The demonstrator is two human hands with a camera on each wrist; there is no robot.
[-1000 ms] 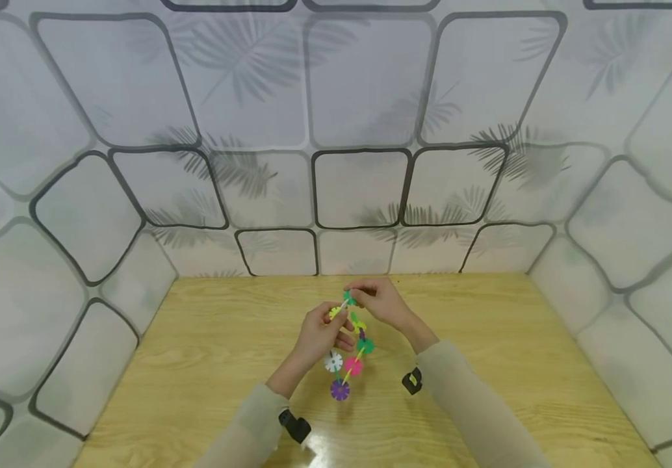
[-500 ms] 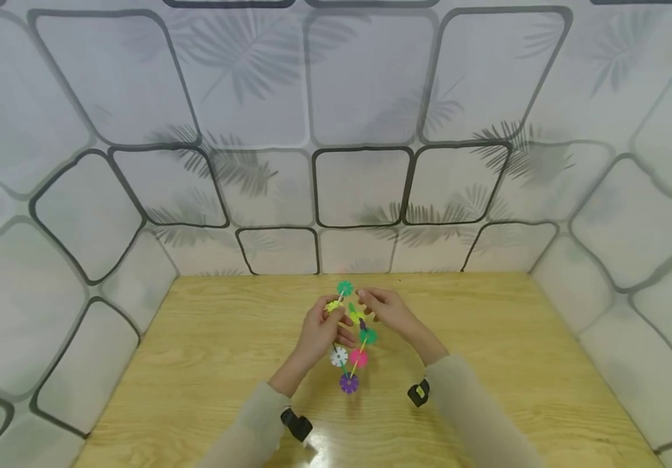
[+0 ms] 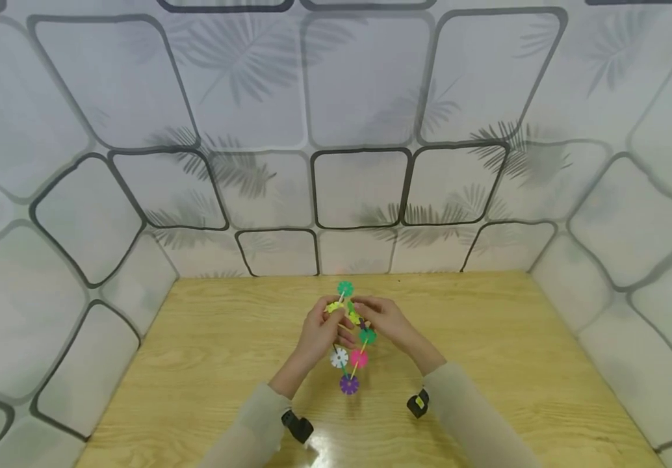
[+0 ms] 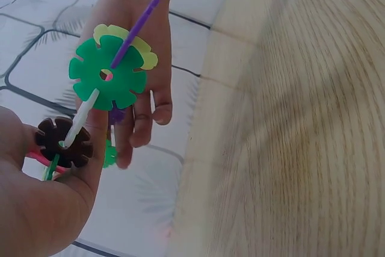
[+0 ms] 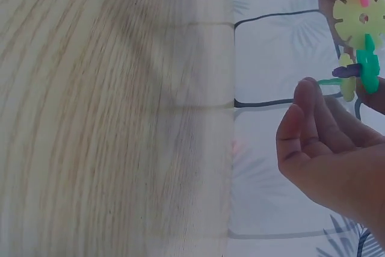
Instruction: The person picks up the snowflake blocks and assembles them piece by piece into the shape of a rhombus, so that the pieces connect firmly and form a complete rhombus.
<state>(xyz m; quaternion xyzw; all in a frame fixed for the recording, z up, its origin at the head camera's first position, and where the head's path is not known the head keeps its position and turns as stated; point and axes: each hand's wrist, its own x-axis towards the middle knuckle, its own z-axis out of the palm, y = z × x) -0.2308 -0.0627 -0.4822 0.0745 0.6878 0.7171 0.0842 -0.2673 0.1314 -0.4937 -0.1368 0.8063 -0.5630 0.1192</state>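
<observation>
A chain of notched plastic interlocking discs hangs between my hands in the head view. It includes a white disc [image 3: 339,357], a purple disc [image 3: 349,385], a pink disc [image 3: 359,358] and a raised green disc [image 3: 345,288]. My left hand [image 3: 320,331] pinches the chain by a brown disc [image 4: 63,142], with a white disc edge-on [image 4: 81,118] joining it to the green one. My right hand [image 3: 391,322] has its curled fingertips at the end of an edge-on green disc [image 5: 328,82], which is slotted into a yellow disc [image 5: 348,76].
Below the hands lies a light wooden table [image 3: 213,364]. A pale patterned cloth [image 3: 359,188] encloses its back and sides. Dark wrist mounts [image 3: 297,426] sit on both forearms.
My right hand has let go of the raised green disc, drawn away to the right, then come back in to the edge-on green disc. My left hand keeps its hold on the chain.
</observation>
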